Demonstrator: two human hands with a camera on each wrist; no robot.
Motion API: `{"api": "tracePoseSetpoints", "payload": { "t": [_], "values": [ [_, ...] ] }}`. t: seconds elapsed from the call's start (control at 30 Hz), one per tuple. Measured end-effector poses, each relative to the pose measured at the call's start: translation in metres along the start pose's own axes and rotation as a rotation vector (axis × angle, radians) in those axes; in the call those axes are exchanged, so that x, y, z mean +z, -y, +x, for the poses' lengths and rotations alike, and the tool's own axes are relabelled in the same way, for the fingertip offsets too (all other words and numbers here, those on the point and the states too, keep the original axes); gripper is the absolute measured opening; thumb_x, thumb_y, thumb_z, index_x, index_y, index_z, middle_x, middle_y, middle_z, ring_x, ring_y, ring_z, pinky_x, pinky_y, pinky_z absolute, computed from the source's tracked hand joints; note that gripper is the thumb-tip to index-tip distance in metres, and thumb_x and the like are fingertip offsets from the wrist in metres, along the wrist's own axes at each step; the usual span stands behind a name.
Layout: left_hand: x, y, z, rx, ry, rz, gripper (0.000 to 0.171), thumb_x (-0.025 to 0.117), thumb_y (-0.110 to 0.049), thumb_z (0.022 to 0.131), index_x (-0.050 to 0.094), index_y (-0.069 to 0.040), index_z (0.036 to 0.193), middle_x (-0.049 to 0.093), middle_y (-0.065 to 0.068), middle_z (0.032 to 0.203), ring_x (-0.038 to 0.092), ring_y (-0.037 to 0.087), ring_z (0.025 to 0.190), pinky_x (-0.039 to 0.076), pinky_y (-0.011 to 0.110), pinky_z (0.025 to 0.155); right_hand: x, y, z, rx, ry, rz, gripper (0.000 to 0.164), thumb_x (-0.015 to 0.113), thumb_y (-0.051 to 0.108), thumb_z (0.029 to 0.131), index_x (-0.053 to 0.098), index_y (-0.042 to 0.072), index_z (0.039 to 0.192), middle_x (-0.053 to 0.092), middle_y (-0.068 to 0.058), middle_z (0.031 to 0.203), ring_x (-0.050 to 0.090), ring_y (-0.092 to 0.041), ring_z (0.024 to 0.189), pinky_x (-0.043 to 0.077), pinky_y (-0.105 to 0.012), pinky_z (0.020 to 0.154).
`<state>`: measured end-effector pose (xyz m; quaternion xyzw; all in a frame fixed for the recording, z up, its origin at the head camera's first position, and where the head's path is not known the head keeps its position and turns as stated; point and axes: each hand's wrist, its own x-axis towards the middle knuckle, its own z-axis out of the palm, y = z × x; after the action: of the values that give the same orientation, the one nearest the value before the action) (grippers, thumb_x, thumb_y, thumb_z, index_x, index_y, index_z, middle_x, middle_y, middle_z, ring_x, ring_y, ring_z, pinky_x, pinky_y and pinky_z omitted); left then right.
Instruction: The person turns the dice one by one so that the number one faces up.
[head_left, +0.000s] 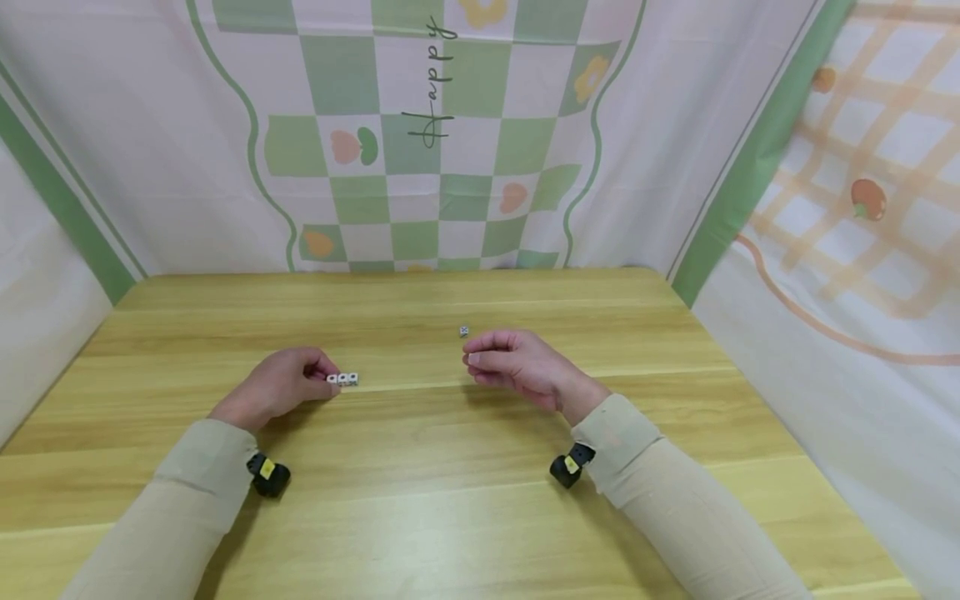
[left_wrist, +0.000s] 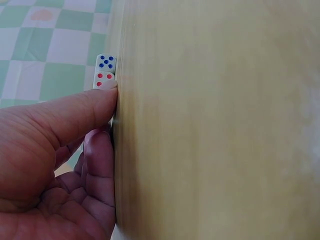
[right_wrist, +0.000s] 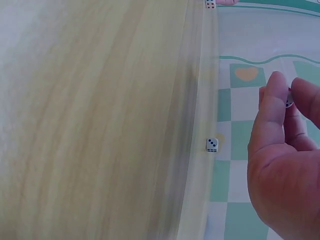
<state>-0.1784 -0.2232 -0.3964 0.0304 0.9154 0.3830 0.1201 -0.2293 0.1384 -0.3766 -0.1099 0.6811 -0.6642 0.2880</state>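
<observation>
Small white dice (head_left: 342, 378) stand side by side in a short row on the wooden table. My left hand (head_left: 281, 387) grips the row's near-left end, thumb in front and a finger behind. In the left wrist view, a die with blue pips (left_wrist: 106, 62) shows beyond the thumb, and the thumb tip partly covers a die with red pips (left_wrist: 102, 77). Above the table, my right hand (head_left: 525, 367) pinches a die (right_wrist: 289, 99) between thumb and fingertips, which mostly hide it. A lone die (head_left: 463, 332) sits on the table just beyond the right hand.
The wooden table (head_left: 420, 467) ends at a back edge against a hanging checkered cloth (head_left: 412, 192). More patterned cloth (head_left: 862, 275) hangs along the right side. Each wrist wears a small black camera, such as the left one (head_left: 270, 477).
</observation>
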Motion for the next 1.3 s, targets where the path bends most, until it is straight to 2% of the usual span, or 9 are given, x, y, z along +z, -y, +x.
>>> {"api": "tracePoseSetpoints", "payload": {
  "t": [0.13,0.37,0.43,0.7,0.93,1.1,1.2,1.3],
  "values": [
    [-0.0001,0.0005,0.0003,0.004,-0.001,-0.003,0.015,0.075,-0.021,0.096,0.071,-0.011,0.105,0.063,0.006,0.097,0.052,0.023,0.086,0.042,0.035,0.074,-0.0002,0.0005,-0.0007,0.0,0.002,-0.012,0.042,0.062,0.001,0.102,0.052,-0.014,0.139,0.066,-0.014,0.123,0.068,-0.017,0.104,0.058,-0.027,0.089],
    [0.0001,0.0009,0.0011,0.001,-0.003,-0.004,0.015,0.075,-0.022,0.096,0.071,-0.011,0.106,0.063,0.006,0.097,0.052,0.024,0.086,0.042,0.035,0.074,-0.0012,0.0,-0.0012,0.008,0.008,-0.049,0.044,0.062,-0.001,0.101,0.051,-0.014,0.142,0.056,-0.026,0.142,0.062,-0.03,0.126,0.057,-0.029,0.095],
    [0.0003,0.0009,0.0012,-0.001,-0.003,-0.003,0.015,0.075,-0.022,0.096,0.071,-0.011,0.106,0.063,0.006,0.097,0.052,0.024,0.086,0.042,0.035,0.074,-0.0016,-0.0007,-0.001,0.014,0.007,-0.057,0.045,0.063,-0.001,0.1,0.051,-0.012,0.142,0.053,-0.027,0.145,0.06,-0.031,0.128,0.056,-0.031,0.097],
    [0.001,0.0011,0.0005,0.001,-0.004,0.0,0.015,0.074,-0.022,0.097,0.071,-0.011,0.106,0.063,0.006,0.098,0.052,0.024,0.086,0.042,0.035,0.074,-0.0024,-0.0024,-0.0014,0.025,-0.006,-0.11,0.046,0.069,0.003,0.097,0.054,-0.011,0.138,0.057,-0.026,0.138,0.067,-0.02,0.107,0.056,-0.038,0.099],
    [0.0011,0.0007,0.0,0.01,-0.002,0.001,0.015,0.074,-0.022,0.097,0.071,-0.011,0.107,0.065,0.006,0.099,0.053,0.023,0.087,0.043,0.035,0.075,-0.0029,-0.0029,-0.0025,0.018,-0.007,-0.094,0.046,0.069,0.001,0.097,0.051,-0.012,0.138,0.065,-0.022,0.127,0.068,-0.023,0.108,0.057,-0.037,0.097],
    [0.001,-0.0003,-0.0005,0.011,-0.002,-0.003,0.016,0.074,-0.022,0.097,0.071,-0.01,0.107,0.066,0.006,0.1,0.053,0.023,0.088,0.044,0.035,0.076,-0.0043,-0.0029,-0.0031,0.013,-0.007,-0.072,0.034,0.068,-0.003,0.097,0.054,-0.007,0.128,0.067,-0.02,0.12,0.07,-0.02,0.104,0.058,-0.037,0.096],
    [0.0009,-0.001,-0.0009,0.015,0.001,-0.002,0.016,0.074,-0.022,0.097,0.071,-0.01,0.107,0.066,0.006,0.101,0.053,0.023,0.088,0.044,0.035,0.075,-0.0058,-0.0025,-0.0038,0.009,-0.013,-0.084,0.029,0.068,-0.003,0.096,0.058,-0.004,0.124,0.067,-0.021,0.121,0.069,-0.022,0.105,0.057,-0.041,0.099],
    [0.001,-0.001,-0.001,0.018,0.002,-0.002,0.017,0.074,-0.023,0.097,0.071,-0.01,0.107,0.065,0.006,0.1,0.052,0.022,0.088,0.043,0.035,0.075,-0.0071,-0.0009,-0.0049,0.01,-0.02,-0.108,0.033,0.069,-0.001,0.096,0.06,-0.006,0.127,0.064,-0.024,0.128,0.068,-0.022,0.106,0.055,-0.045,0.102]
  ]
}}
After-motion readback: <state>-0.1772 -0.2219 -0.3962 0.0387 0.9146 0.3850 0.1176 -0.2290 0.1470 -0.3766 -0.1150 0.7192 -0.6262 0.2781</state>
